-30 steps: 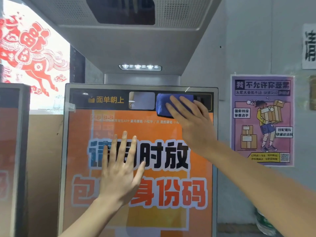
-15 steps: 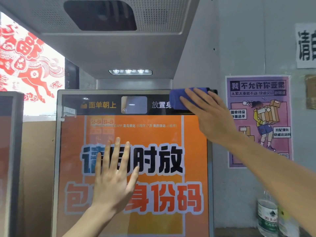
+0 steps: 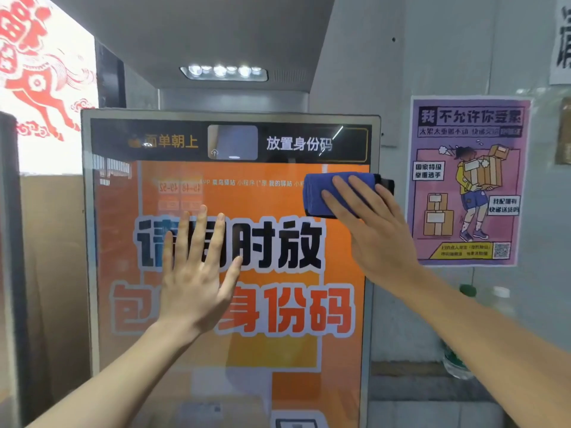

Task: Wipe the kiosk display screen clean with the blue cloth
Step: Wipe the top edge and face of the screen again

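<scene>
The kiosk display screen [image 3: 278, 344] stands upright before me, orange with large Chinese characters and a black band along its top. A folded blue cloth [image 3: 318, 193] lies flat against the screen's right edge, just under the black band. My right hand [image 3: 374, 233] presses it there with straight fingers. My left hand [image 3: 194, 273] rests flat on the middle of the screen, fingers spread and pointing up, holding nothing.
A purple poster [image 3: 466, 180] hangs on the grey wall to the right. Plastic bottles [image 3: 457, 362] stand on a ledge low at the right. A grey hood with a light strip [image 3: 224, 72] overhangs the kiosk. A second kiosk's edge [image 3: 12, 273] is at far left.
My right hand has slid the blue cloth from the black top band to the right corner, then down onto the orange area at the right edge. My left hand stays flat on the screen.
</scene>
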The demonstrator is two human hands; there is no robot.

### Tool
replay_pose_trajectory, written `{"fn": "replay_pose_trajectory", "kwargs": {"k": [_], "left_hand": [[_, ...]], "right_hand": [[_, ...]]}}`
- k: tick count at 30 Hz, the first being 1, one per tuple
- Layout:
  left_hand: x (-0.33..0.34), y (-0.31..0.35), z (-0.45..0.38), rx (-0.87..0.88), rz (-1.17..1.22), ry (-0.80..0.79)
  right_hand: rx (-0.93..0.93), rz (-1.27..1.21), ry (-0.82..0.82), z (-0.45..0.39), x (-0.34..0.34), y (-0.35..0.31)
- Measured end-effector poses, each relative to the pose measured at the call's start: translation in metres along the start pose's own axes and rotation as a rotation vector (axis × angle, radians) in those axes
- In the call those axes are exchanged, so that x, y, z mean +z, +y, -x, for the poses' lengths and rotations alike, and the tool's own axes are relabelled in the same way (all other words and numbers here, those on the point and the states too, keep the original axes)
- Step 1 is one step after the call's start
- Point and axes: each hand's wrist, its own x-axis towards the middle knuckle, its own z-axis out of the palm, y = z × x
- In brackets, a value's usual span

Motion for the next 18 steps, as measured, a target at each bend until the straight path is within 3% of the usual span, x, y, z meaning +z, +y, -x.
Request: {"fn": "replay_pose_trajectory", "kwargs": {"k": [8, 18], "left_hand": [[0.001, -0.002, -0.002, 0.005, 0.001, 0.015], [-0.003, -0.005, -0.001, 0.013, 0.016, -0.008]], "right_hand": [[-0.098, 0.021, -0.052, 0.039, 0.005, -0.021], [-0.018, 0.035, -0.084, -0.044, -0.004, -0.005]]}}
